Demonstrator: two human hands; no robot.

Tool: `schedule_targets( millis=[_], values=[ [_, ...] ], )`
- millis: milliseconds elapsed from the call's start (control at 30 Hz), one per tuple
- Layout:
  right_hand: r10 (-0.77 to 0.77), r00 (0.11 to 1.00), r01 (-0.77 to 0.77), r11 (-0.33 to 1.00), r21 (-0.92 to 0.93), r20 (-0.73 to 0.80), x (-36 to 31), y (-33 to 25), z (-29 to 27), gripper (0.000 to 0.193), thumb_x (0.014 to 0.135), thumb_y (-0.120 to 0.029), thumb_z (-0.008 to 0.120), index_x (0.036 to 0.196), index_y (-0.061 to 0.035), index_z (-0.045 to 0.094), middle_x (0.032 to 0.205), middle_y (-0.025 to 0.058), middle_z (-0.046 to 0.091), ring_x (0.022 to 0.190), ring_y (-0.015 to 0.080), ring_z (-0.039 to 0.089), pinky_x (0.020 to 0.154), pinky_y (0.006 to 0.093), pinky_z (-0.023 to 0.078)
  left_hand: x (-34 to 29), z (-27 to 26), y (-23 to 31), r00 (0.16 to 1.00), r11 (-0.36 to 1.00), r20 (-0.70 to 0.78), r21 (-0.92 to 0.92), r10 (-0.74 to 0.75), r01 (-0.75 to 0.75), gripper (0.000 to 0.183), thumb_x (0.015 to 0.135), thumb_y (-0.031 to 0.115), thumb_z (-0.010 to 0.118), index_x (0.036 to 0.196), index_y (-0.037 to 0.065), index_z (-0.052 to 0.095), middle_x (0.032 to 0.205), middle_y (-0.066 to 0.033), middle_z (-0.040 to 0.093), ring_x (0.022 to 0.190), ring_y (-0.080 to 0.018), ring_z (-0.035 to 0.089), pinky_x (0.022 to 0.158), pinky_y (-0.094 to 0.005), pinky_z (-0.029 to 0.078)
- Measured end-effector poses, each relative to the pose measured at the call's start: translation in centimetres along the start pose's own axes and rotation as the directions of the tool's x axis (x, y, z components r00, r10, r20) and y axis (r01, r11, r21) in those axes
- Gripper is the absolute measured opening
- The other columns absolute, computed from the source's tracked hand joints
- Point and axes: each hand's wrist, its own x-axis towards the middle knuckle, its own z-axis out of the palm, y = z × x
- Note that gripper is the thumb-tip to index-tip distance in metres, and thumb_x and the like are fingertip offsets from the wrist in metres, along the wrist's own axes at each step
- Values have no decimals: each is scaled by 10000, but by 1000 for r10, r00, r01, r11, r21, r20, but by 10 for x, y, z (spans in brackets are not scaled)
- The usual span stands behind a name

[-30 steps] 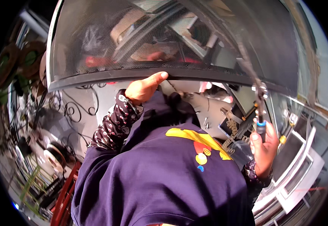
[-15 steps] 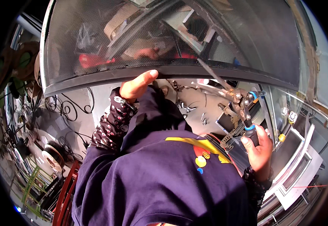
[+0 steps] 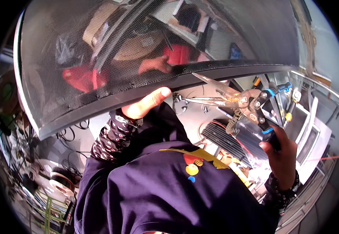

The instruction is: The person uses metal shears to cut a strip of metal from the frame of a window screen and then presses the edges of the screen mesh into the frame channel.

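Observation:
A mesh screen panel (image 3: 111, 50) with a dark frame bar (image 3: 200, 78) along its near edge fills the far part of the view. My left hand (image 3: 146, 104) is closed on that bar, thumb on top, its other fingers hidden beneath. In my right hand (image 3: 280, 156) is a pair of tin snips (image 3: 251, 102) with black and blue handles, gripped by the lower handle. The snips' long worn blades are parted and point left. The upper blade's tip is at the bar's edge; I cannot tell whether it touches.
Through the mesh show a red thing (image 3: 78, 79) and a hand-like shape (image 3: 154, 64), whose I cannot tell. A spool (image 3: 62, 181) and dark cables lie at the lower left. Dark ribbed strips (image 3: 226, 140) lie below the snips, white framed panels (image 3: 313, 140) at the right.
The panel's left end has swung nearer and left, tilting its bar. My right hand and the snips have moved right and slightly down; the blades have turned to point more to the left.

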Motion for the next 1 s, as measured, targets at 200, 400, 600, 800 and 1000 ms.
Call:
schedule_targets(
  millis=[200,400,600,800,1000],
  values=[
    [98,995,-97,993,-71,12,-19,-37,-4,287,704,-62,588,980,-2,534,738,119,614,653,256,615,580,298,465,10,3,27,975,995,204,-8,-92,96,349,879,281,503,1104,16,538,1027,-52,578,962,-142,521,860,-249,397],
    [71,997,-69,994,-88,19,-34,-48,-2,283,727,-86,587,991,0,535,759,118,619,690,261,627,583,294,476,28,-9,19,939,894,294,350,178,-279,345,868,287,521,1074,11,546,996,-47,583,931,-145,523,844,-261,403],
    [80,988,-47,970,237,-134,-38,-13,33,336,740,-162,592,1026,5,535,779,126,627,691,216,627,623,284,472,1,8,23,979,906,31,387,-200,173,283,814,230,601,978,4,558,895,-60,581,865,-148,523,793,-275,420],
    [96,956,130,707,695,-276,-30,25,97,385,763,-17,626,1107,79,481,897,80,598,823,138,548,763,250,433,-42,6,99,870,458,226,777,438,-433,319,638,43,716,923,19,574,896,-88,584,801,-238,523,725,-308,412],
    [53,948,255,465,847,-315,-10,30,141,231,839,-127,557,1028,-4,508,647,-30,471,485,17,400,424,160,305,8,-11,124,926,32,203,974,319,-224,588,634,198,745,1120,21,466,1046,-140,540,949,-309,521,790,-350,445]
  ],
)
